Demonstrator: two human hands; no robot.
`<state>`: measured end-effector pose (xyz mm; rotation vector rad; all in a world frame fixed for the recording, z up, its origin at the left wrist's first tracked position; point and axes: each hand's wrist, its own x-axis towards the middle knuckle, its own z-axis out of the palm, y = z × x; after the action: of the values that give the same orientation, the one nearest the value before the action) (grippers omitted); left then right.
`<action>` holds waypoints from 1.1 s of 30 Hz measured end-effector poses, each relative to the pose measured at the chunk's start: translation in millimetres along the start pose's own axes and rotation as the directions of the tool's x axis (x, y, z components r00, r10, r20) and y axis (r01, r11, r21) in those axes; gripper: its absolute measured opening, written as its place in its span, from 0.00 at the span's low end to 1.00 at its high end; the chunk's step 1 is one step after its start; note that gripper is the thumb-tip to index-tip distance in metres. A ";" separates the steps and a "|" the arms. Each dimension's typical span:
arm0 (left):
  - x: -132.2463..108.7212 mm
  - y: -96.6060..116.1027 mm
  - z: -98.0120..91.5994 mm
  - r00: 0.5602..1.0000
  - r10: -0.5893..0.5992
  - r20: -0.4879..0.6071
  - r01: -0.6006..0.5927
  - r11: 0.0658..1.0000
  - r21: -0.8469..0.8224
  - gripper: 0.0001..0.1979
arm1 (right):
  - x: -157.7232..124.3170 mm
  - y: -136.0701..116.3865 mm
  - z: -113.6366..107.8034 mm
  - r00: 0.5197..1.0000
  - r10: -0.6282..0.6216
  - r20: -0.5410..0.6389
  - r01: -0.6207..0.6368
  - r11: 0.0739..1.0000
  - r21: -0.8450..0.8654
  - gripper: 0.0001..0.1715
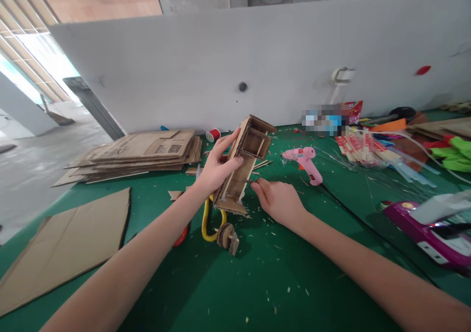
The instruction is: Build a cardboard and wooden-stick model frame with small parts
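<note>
My left hand [221, 167] is closed around a small open-sided cardboard structure [235, 182], which it holds tilted above the table. Inside the structure, a divider sets off an upper compartment. Close to its right side, my right hand [277, 199] is closed in a pinch. A thin dark tip juts from those fingers toward the structure, too small to name. Below lies a small cardboard piece with round discs [228, 237]. Scissors with yellow handles [206, 221] are partly hidden behind the structure, and a red handle [181, 236] shows beside my left forearm.
A pink glue gun [303, 159] with a black cord lies to the right. Stacked cardboard [147, 150] and a loose sheet [73, 243] are at left. A red thread spool [213, 135] stands near the wall. At far right sits a purple power strip [423, 231]. Scraps litter the green table [206, 292].
</note>
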<state>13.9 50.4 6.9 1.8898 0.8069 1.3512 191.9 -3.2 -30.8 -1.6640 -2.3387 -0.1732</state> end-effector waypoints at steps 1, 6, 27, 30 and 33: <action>-0.5 0.7 0.5 1.000 0.008 -0.006 -0.008 1.000 0.012 0.30 | 0.4 -0.2 -0.6 1.000 -0.004 0.010 0.004 1.000 0.001 0.27; -3.4 5.5 2.3 0.999 0.034 -0.004 -0.033 0.998 0.055 0.31 | 0.7 -0.5 -1.8 0.994 -0.081 0.068 0.082 0.997 -0.007 0.27; -13.7 23.1 20.3 0.979 0.125 -0.159 -0.056 0.922 0.383 0.31 | -2.8 -2.1 -2.8 0.978 -0.108 0.180 0.124 0.989 -0.077 0.28; -15.0 23.8 22.1 0.977 0.139 -0.160 -0.062 0.909 0.411 0.32 | -3.1 -1.9 -3.4 0.987 -0.059 0.149 0.071 0.995 -0.075 0.27; -16.2 23.6 23.9 0.976 0.146 -0.165 -0.059 0.895 0.442 0.32 | -1.4 -2.0 -3.7 0.996 0.044 0.078 -0.039 0.997 -0.064 0.27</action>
<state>34.8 19.9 11.4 2.1868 1.2060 1.5341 191.0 -6.0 -27.6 -1.7785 -2.3767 -0.1776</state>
